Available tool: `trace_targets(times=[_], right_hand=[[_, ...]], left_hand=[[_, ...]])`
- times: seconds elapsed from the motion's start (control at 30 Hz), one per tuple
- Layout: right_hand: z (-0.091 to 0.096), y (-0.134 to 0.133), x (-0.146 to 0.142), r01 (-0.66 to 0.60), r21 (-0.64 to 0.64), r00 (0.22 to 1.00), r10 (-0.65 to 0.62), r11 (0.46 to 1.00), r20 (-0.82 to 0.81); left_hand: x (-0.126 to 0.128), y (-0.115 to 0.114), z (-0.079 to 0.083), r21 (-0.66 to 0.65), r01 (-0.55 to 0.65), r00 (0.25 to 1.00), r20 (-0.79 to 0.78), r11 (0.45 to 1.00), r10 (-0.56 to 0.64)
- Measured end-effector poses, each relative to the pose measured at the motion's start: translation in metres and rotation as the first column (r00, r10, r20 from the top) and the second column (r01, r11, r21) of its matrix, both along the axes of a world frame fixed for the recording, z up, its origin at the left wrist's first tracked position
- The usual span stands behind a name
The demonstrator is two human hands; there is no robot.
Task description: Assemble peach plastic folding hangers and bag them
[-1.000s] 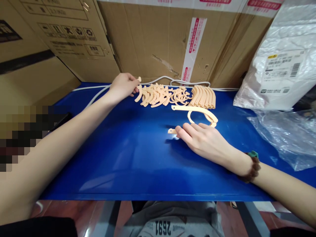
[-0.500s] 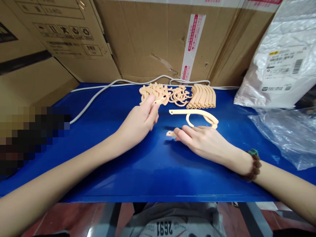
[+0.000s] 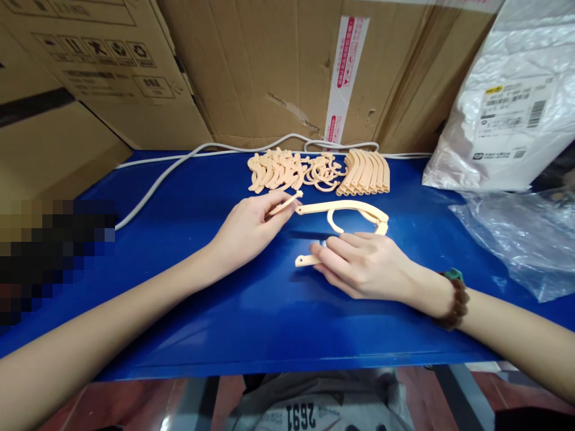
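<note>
My right hand (image 3: 359, 263) is closed on a beige plastic folding clothes hanger (image 3: 344, 206). The hanger's upper arm reaches left with a small hole at its tip. Its curved hook shows between the arms, and the lower arm's end sticks out past my fingers; the joint is partly hidden. My left hand (image 3: 254, 224) pinches a slim, curved beige plastic piece (image 3: 287, 203), whose far end points up and right. My left fingertips are right beside the tip of the hanger's upper arm; I cannot tell whether they touch.
Behind the hands lie a heap of curved beige pieces (image 3: 274, 170), a cluster of hooks (image 3: 322, 172) and a row of hanger arms (image 3: 366, 172). A white cable (image 3: 179, 158) runs along the back of the blue table (image 3: 233, 329). Cardboard boxes (image 3: 260, 72) and a white parcel (image 3: 485, 131) stand behind.
My left hand has come down from the heap with the curved piece, toward the hanger's upper arm. My right hand and the hanger have shifted slightly left, and the arms are spread wider.
</note>
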State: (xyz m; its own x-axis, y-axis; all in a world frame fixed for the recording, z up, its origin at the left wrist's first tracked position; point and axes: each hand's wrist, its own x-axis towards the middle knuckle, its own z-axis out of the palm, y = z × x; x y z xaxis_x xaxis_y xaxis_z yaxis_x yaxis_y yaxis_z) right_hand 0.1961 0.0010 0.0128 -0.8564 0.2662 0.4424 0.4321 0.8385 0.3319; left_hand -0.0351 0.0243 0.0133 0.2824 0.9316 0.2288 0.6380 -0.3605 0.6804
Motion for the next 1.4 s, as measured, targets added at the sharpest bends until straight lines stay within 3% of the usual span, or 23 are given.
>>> trace_targets(times=[0.17,0.53,1.07,1.4], right_hand=[[-0.001,0.002,-0.001,-0.016,0.013,1.0,0.016,1.0,0.007],[-0.005,0.008,0.003,0.142,-0.088,0.988,-0.135,0.986,0.079],[-0.003,0.011,0.005,0.15,-0.229,0.986,-0.129,0.962,0.101],[-0.003,0.013,0.004,0.136,-0.209,0.989,-0.119,0.968,0.091]], left_hand=[[-0.002,0.001,-0.006,0.047,0.066,0.998,-0.008,0.997,-0.066],[-0.001,-0.006,-0.001,0.205,0.099,0.916,-0.4,0.974,-0.009],[-0.003,-0.003,-0.005,0.199,0.213,0.895,-0.432,0.956,-0.11],[0.0,-0.006,0.002,0.173,0.169,0.862,-0.502,0.97,-0.061]])
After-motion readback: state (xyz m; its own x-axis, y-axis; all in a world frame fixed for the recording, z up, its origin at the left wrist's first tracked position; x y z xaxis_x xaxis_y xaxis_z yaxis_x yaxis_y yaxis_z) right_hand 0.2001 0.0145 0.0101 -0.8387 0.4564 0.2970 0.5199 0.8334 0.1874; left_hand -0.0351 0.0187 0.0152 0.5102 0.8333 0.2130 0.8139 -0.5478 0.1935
